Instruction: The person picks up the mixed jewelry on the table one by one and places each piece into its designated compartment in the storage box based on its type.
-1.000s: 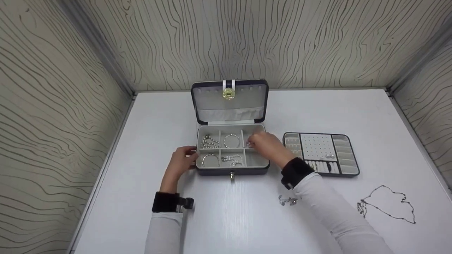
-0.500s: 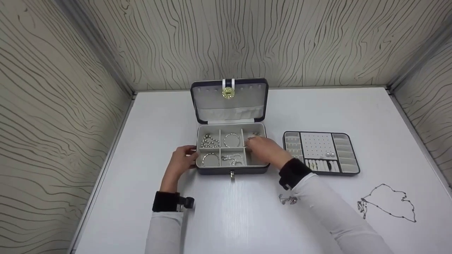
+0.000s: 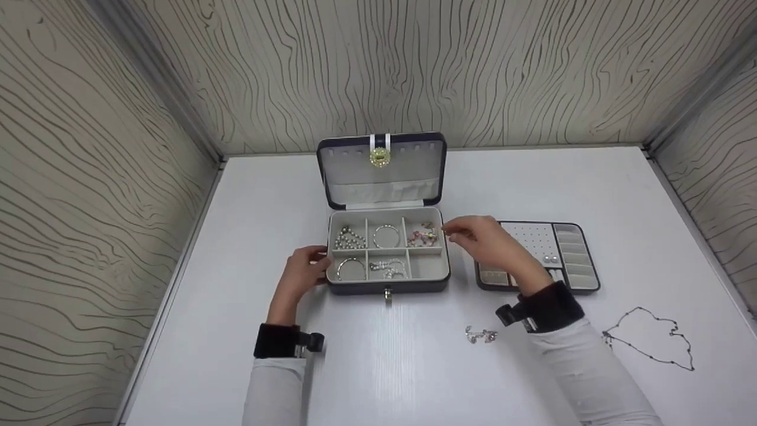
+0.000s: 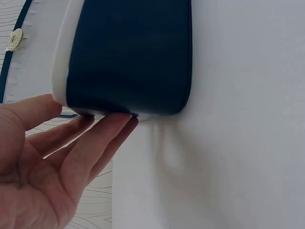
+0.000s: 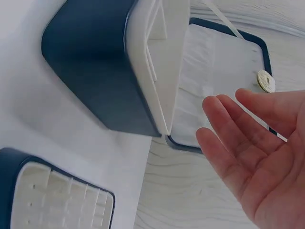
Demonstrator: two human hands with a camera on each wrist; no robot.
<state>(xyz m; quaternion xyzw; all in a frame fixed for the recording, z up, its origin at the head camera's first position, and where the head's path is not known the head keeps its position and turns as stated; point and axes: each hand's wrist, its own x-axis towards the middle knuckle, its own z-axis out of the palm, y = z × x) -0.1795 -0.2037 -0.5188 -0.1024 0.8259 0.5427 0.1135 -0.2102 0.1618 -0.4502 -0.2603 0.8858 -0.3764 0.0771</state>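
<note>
An open dark blue jewelry box (image 3: 387, 287) has its lid (image 3: 384, 177) raised at the back. My left hand (image 3: 303, 269) touches its left side; in the left wrist view the extended fingertips rest against the blue wall (image 4: 128, 57). My right hand (image 3: 488, 239) hovers just past the right edge, and the right wrist view shows its fingers (image 5: 221, 119) relaxed with nothing in them. Pink beaded jewelry (image 3: 422, 238) lies in the back right compartment. Other compartments hold a pearl strand (image 3: 350, 239), two thin bangles (image 3: 386, 226) and clear sparkly jewelry (image 3: 390, 267); the front right one is bare.
Right of the box lies a divided jewelry tray (image 3: 576, 251), partly behind my right hand, with two pearl earrings (image 3: 550, 259). Nearer on the white table are a small sparkly jewelry piece (image 3: 482, 335) and a chain necklace (image 3: 653, 358). Patterned walls (image 3: 402, 71) enclose the table.
My right hand has left the box's right compartments and moved out to the right, uncovering the pink beaded jewelry. My left hand stays against the box.
</note>
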